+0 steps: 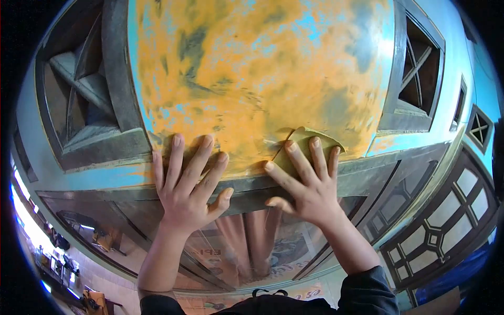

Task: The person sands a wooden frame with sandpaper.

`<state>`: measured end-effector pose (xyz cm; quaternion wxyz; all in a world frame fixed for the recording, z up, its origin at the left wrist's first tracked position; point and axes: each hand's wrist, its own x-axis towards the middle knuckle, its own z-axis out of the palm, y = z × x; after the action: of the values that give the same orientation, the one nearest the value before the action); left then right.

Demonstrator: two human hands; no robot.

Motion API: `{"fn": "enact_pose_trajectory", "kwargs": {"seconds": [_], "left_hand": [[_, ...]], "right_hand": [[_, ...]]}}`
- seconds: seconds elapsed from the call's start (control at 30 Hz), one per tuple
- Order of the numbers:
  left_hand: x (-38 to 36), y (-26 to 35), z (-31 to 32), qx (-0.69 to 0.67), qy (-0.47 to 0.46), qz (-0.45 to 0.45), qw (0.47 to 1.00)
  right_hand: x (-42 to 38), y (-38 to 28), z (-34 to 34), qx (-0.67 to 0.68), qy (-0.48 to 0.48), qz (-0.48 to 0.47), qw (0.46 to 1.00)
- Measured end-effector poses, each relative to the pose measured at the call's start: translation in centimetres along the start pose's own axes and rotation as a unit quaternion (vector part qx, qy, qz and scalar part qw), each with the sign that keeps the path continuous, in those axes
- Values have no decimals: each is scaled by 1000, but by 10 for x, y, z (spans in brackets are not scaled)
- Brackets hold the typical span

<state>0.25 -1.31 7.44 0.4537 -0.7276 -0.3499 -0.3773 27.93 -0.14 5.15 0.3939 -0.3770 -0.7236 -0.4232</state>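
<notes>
My left hand lies with spread fingers against the lower edge of a wall panel, holding nothing. The panel is patchy orange, light blue and dark grey. Under the fingers of my right hand is a folded, olive-yellow sheet of sandpaper, held flat against the same panel near its bottom right. Its upper edge curls a little away from the wall, and part of it is hidden by the fingers. Both hands sit just above a dark wooden frame.
Below the frame is reflective window glass. Wooden vents with crossed slats flank the panel, one at left and one at right. A panelled door stands at far right. A chair is at lower left.
</notes>
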Motion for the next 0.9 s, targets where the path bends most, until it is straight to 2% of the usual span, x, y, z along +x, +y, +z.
{"fn": "enact_pose_trajectory", "kwargs": {"seconds": [0.07,0.13,0.2,0.27,0.3,0.4,0.43,0.47,0.57,0.7,0.8,0.9], "left_hand": [[-2,1,4,-11,10,2,1000],[-3,2,4,-15,11,-1,1000],[2,7,5,-7,8,-10,1000],[4,12,4,-2,4,-17,1000],[5,13,4,0,2,-19,1000],[6,13,8,3,13,-15,1000],[4,13,9,3,18,-14,1000],[4,13,9,4,16,-16,1000],[4,14,9,6,14,-18,1000],[2,13,10,5,18,-12,1000],[1,13,10,9,19,-10,1000],[1,12,11,10,21,-5,1000]], "right_hand": [[-7,21,-2,-15,15,39,999],[0,41,-14,8,64,191,979],[5,33,-9,19,101,184,978],[-1,9,-3,8,17,57,998],[-2,2,-4,14,8,31,999],[10,37,-17,8,51,118,992],[13,43,-20,0,63,179,982],[15,40,-19,1,72,172,982],[-2,10,-6,28,3,48,998],[-20,15,-7,63,-29,86,994],[-18,12,-8,93,-9,87,992],[-16,16,-13,69,-34,55,996]]}}
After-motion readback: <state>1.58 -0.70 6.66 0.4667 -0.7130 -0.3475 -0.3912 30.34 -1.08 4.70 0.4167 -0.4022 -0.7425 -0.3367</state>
